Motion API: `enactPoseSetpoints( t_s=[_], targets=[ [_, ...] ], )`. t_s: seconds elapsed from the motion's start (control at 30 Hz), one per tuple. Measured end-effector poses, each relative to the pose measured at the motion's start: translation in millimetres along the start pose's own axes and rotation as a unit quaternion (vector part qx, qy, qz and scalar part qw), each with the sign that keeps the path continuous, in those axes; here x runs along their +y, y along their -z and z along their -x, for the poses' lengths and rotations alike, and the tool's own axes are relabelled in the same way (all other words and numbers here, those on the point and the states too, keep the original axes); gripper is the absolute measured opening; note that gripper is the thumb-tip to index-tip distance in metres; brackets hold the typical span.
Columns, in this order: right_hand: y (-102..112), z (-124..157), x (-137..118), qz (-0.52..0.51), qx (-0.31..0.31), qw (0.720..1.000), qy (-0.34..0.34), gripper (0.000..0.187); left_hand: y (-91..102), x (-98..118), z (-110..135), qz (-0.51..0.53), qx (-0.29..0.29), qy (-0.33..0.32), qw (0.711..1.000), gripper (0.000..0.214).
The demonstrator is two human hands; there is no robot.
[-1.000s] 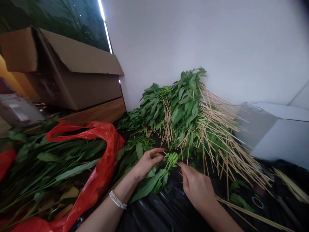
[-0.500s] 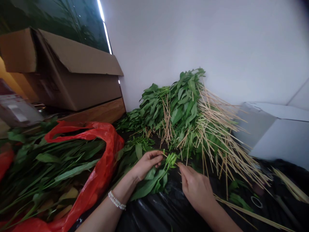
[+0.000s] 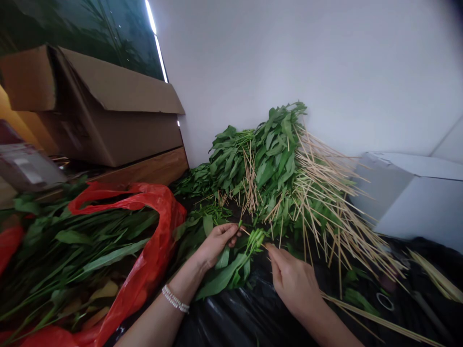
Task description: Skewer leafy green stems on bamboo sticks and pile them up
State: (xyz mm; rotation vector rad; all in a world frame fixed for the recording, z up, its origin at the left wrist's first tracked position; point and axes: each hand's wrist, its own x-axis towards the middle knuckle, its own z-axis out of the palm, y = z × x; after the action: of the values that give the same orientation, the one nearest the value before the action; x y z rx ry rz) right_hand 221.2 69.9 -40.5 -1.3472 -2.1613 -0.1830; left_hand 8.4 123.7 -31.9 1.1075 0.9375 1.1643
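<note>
The left hand (image 3: 217,243) is pinched around the stem end of a small bunch of greens (image 3: 231,270). The thumb and fingertips close at the hand's 1 o'clock, and the leaves trail back toward 6 o'clock onto the black plastic sheet (image 3: 246,313). A beaded bracelet (image 3: 175,299) sits on that wrist, and the forearm is cut off by the lower edge.

The right hand (image 3: 292,282) lies just at 3 o'clock of the bunch, its back to the camera. Its fingertips are closed on what seems to be a thin skewer (image 3: 361,315). The palm hides most of the stick, and only its tail shows, running out toward 4 o'clock. The tip meets the stem ends between the two hands, but the contact is too small to make out.

At 12 o'clock from the hands a heap of skewered greens (image 3: 275,164) leans against the white wall, with bare sticks fanning toward 4 o'clock. At 9 o'clock a red plastic bag (image 3: 155,241) holds loose greens (image 3: 72,246), partly cut off by the frame. A cardboard box (image 3: 108,115) stands at 10 o'clock and a white box (image 3: 415,197) at 3 o'clock.
</note>
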Motion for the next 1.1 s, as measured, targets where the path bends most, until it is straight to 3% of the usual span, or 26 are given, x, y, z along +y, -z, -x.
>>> enactPoseSetpoints(
  t_s=[0.37,1.1],
  targets=[
    [2.2,-1.0,-2.1,0.019,-0.038,0.999,-0.015,0.036,-2.8,2.4,2.0,-0.022,-0.004,-0.003,1.000,0.035],
    [1.9,1.1,-5.1,0.017,-0.051,0.998,-0.018,0.039,-5.0,3.1,3.6,-0.109,-0.021,-0.007,0.994,0.036]
  ],
)
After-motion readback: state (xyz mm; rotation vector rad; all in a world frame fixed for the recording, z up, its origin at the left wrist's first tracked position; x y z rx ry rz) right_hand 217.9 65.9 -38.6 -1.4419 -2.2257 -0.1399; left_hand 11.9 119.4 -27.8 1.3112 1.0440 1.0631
